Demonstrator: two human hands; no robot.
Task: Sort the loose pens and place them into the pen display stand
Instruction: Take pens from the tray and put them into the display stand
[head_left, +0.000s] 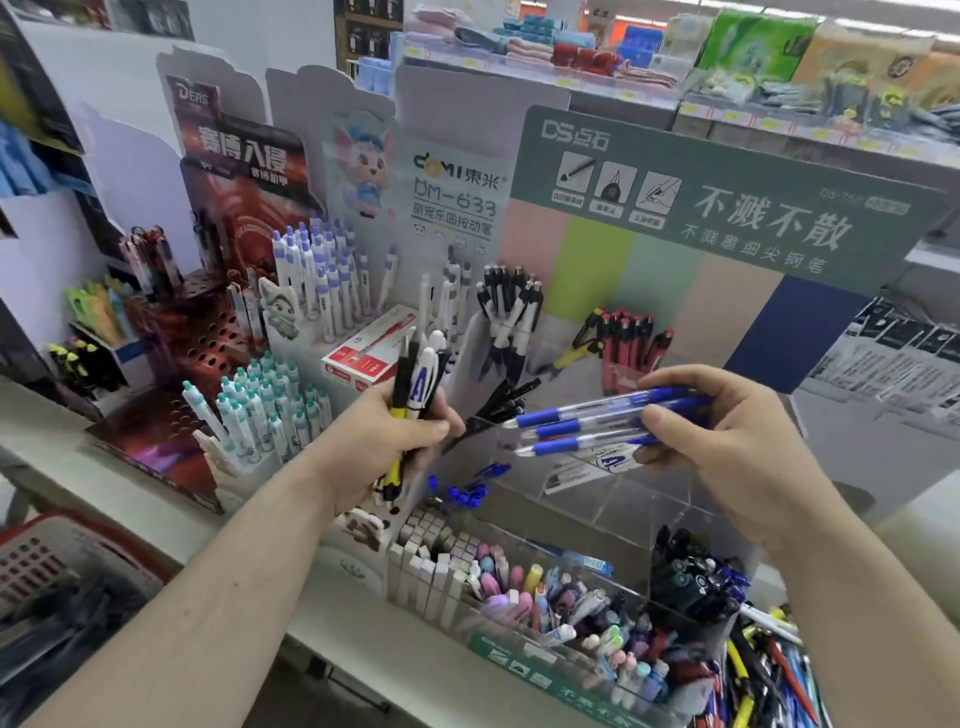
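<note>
My left hand (387, 441) grips an upright bundle of mixed pens (415, 384), black, white and yellow ones. My right hand (727, 431) pinches three clear pens with blue grips (587, 423), held level with their tips pointing left. Both hands hover over the clear acrylic pen display stand (613, 499), whose compartments hold black pens (509, 400), blue pens (467, 491) and red pens (631, 343). A heap of loose pens (769, 670) lies at the lower right.
Cardboard pen displays with white-and-purple pens (322, 275) and teal-capped pens (265, 410) stand to the left. A front tray holds pastel pens (561, 608) and white boxes (431, 561). A red basket (57, 566) sits lower left. Shop shelves (727, 67) rise behind.
</note>
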